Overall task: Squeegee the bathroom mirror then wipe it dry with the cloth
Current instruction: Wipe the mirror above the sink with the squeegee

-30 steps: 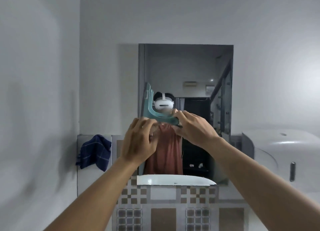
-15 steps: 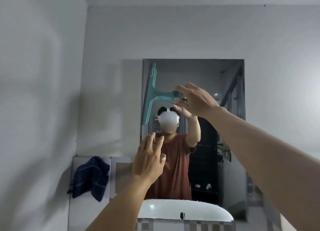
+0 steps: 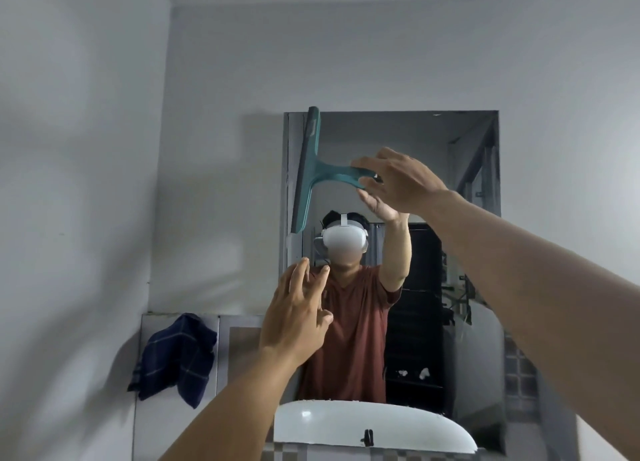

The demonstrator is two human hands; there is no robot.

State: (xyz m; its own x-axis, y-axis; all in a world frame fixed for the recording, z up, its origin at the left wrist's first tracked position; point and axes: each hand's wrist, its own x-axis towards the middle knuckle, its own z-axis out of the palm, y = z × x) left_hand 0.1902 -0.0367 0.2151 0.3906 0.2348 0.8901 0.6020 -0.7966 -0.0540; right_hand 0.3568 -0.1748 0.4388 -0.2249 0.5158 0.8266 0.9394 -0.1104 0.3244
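A rectangular mirror (image 3: 446,142) hangs on the grey wall ahead. My right hand (image 3: 401,180) grips the handle of a teal squeegee (image 3: 308,170), whose blade stands nearly upright along the mirror's top-left edge. My left hand (image 3: 298,315) hovers lower, in front of the mirror's lower left, fingers spread and holding nothing. A dark blue checked cloth (image 3: 176,356) hangs on the tiled ledge to the left of the mirror, well below the squeegee.
A white basin rim (image 3: 374,426) shows below the mirror. Plain grey walls close in on the left and behind. Patterned tiles (image 3: 519,377) run along the lower right. The mirror reflects a person in a rust shirt.
My right hand has carried the squeegee up from mid-mirror to the top-left corner. My left hand let go of it and dropped away, open. The view tilted upward.
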